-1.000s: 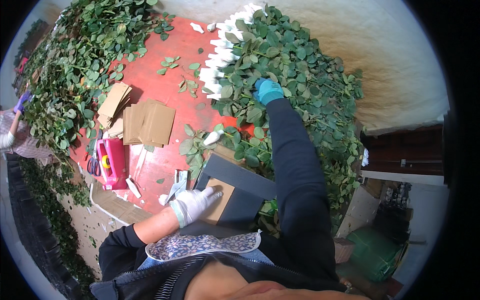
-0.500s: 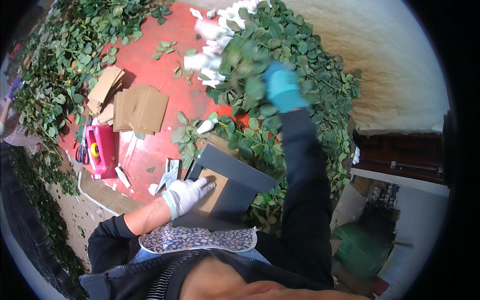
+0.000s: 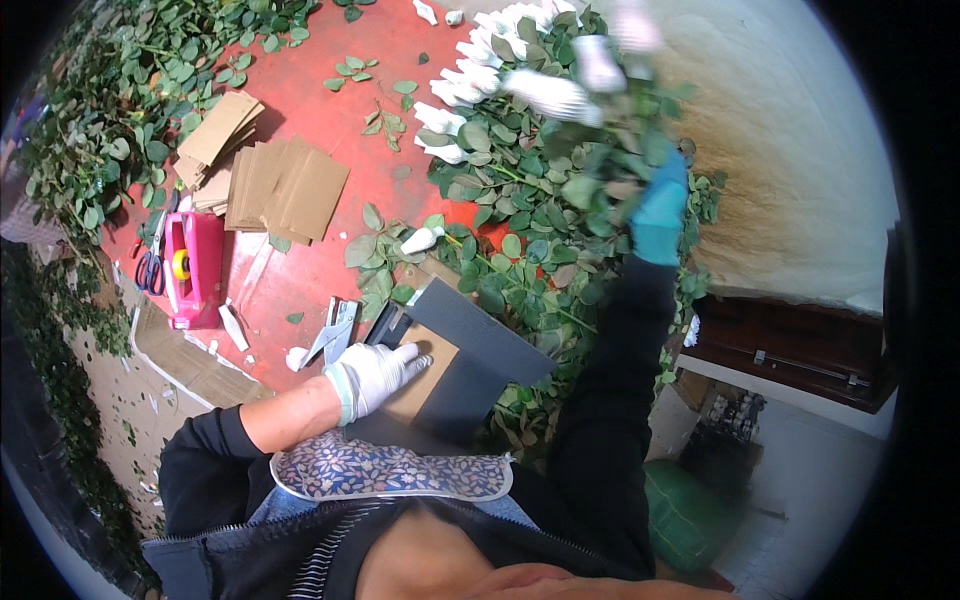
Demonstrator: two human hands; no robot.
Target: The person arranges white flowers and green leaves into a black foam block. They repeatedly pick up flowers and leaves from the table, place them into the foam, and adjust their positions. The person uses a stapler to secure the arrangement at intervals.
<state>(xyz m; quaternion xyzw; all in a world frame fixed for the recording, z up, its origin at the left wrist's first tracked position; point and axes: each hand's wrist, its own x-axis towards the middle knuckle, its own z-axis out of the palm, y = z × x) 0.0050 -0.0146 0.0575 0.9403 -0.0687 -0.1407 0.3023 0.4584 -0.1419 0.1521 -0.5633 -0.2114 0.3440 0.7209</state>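
My left hand (image 3: 378, 380), in a white glove, lies with its fingers stretched over a brown cardboard piece (image 3: 430, 386). That piece rests on a dark grey angled stand (image 3: 492, 348) in front of me. At the upper right my right hand (image 3: 661, 212), in a blue glove and smeared by motion, grips leafy rose stems (image 3: 598, 178). White-sleeved buds (image 3: 556, 98) at their tips point up and left. Beneath them spreads a pile of roses (image 3: 490, 145) with more white-sleeved heads. One single rose (image 3: 422, 240) lies just beyond the stand.
Left on the red table (image 3: 310, 90) are cardboard sheets (image 3: 290, 190), a pink tape dispenser (image 3: 196, 265) and scissors (image 3: 150, 270). A stapler (image 3: 337, 328) stands beside my left hand. More leafy stems (image 3: 100, 130) cover the far left; a pale wall (image 3: 780, 150) rises right.
My right hand has swung to the right and away from me, carrying the roses off over the pile toward the wall. The left hand stays on the cardboard.
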